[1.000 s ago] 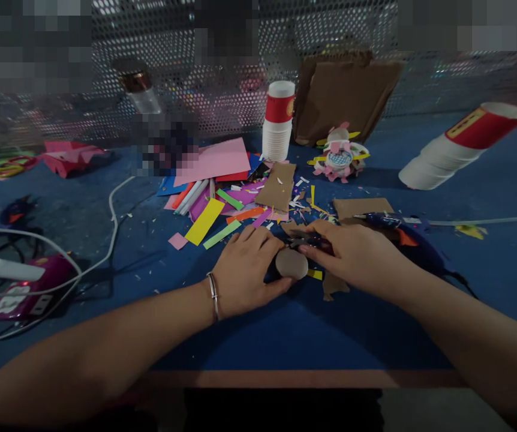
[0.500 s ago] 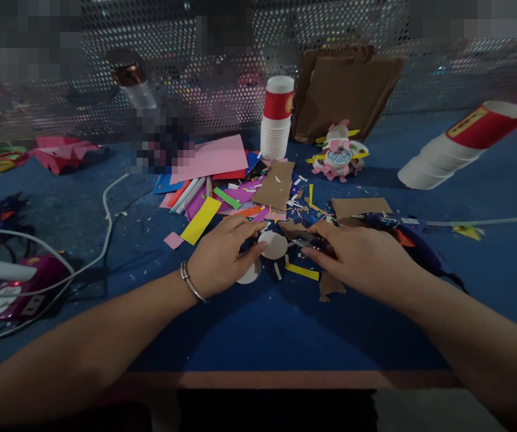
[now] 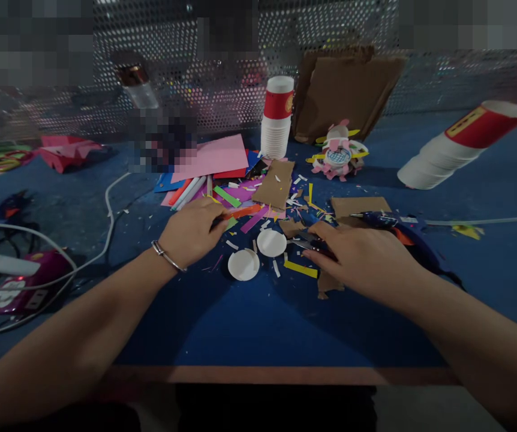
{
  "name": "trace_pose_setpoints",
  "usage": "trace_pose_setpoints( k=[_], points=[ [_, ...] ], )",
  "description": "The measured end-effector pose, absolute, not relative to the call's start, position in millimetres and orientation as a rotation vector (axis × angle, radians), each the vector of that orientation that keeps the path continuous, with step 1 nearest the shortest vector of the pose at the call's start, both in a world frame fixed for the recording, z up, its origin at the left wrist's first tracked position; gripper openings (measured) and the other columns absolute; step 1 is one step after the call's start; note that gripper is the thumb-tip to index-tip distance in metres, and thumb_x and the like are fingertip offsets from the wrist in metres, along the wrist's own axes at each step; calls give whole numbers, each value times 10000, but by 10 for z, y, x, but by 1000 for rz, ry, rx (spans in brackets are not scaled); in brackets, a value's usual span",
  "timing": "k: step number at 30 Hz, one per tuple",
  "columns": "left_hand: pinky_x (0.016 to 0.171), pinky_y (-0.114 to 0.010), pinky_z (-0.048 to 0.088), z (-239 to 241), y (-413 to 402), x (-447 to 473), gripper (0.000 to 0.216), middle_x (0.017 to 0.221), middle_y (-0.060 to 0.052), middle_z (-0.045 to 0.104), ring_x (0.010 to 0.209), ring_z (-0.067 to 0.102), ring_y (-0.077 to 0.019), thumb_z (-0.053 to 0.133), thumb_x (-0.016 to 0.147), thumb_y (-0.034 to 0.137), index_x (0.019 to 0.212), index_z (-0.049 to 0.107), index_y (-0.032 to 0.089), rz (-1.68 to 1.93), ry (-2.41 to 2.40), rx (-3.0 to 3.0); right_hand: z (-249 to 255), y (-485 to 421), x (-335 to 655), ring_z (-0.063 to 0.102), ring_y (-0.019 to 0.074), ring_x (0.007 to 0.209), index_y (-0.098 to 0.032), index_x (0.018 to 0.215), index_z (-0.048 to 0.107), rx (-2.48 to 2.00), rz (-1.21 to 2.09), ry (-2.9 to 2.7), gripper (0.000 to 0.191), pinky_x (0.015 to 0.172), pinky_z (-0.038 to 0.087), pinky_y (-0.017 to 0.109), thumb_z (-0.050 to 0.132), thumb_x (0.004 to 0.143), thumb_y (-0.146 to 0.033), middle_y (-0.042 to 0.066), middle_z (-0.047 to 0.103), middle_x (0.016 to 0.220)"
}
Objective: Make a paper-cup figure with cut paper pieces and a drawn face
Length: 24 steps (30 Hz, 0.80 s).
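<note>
My left hand [image 3: 192, 231], a bangle on its wrist, lies over the pile of coloured paper strips [image 3: 236, 201] with its fingers closed on a yellow piece there. My right hand [image 3: 352, 255] rests on the blue table [image 3: 258, 324], fingers curled around dark scissors [image 3: 306, 243] whose tip points left. Between the hands lie two white paper discs [image 3: 243, 264], [image 3: 271, 242], untouched. A yellow strip [image 3: 300, 269] and a brown cardboard scrap [image 3: 328, 282] lie just under my right hand.
A glue gun [image 3: 382, 221] lies right of my hand. Paper cup stacks stand at the back [image 3: 277, 117] and lie at right [image 3: 460, 144]. A paper craft [image 3: 338, 157], cardboard sheets [image 3: 346, 90], white cables [image 3: 105, 234] and a pink device [image 3: 20, 288] surround the space.
My left hand let go of the round white pieces and moved left and back onto the coloured paper pile. The two discs now lie uncovered. My right hand barely moved.
</note>
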<state>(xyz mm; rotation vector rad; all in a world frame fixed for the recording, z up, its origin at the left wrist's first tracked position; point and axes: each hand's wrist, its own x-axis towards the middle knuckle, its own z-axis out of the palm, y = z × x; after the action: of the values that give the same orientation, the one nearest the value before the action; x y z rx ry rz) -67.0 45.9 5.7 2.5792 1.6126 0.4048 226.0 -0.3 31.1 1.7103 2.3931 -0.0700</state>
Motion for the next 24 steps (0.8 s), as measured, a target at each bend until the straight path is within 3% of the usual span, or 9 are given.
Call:
trace_pose_setpoints(
  k=[8,11,15,20,24],
  points=[
    [940,-462,503,-1,492,-617,294,1141,-128,665,1074,625,-302,591,917,398,1102,675,185,426,1645,2507,306,-18,2256,738,330,841,-177,1269,615,1707,-44,2386,425,540,259,314,465,1008,-476,121,779,934],
    [908,-447,490,-24,551,-614,218,1076,-111,662,1030,612,-290,595,906,379,996,665,193,458,1628,2477,289,-23,2265,737,334,862,-181,1256,620,1710,-18,2401,420,544,265,314,471,1003,-481,117,777,945],
    [769,-377,460,-27,582,-605,163,920,-72,658,832,593,-233,646,876,358,870,632,196,496,1602,2429,275,-36,2274,733,328,874,-193,1210,619,1698,8,2415,389,536,230,309,487,1000,-492,101,775,942],
    [647,-307,386,-29,575,-587,140,756,-15,644,687,546,-175,700,846,323,838,628,202,596,1587,2328,275,-51,2263,725,313,857,-185,1184,618,1692,49,2430,376,535,231,302,487,1006,-489,117,778,947],
    [642,-288,428,-10,582,-585,140,766,-13,680,676,578,-154,739,807,295,852,658,190,757,1531,2166,278,-61,2260,720,311,820,-189,1204,631,1683,86,2447,387,530,261,303,494,998,-487,116,764,877]
  ],
)
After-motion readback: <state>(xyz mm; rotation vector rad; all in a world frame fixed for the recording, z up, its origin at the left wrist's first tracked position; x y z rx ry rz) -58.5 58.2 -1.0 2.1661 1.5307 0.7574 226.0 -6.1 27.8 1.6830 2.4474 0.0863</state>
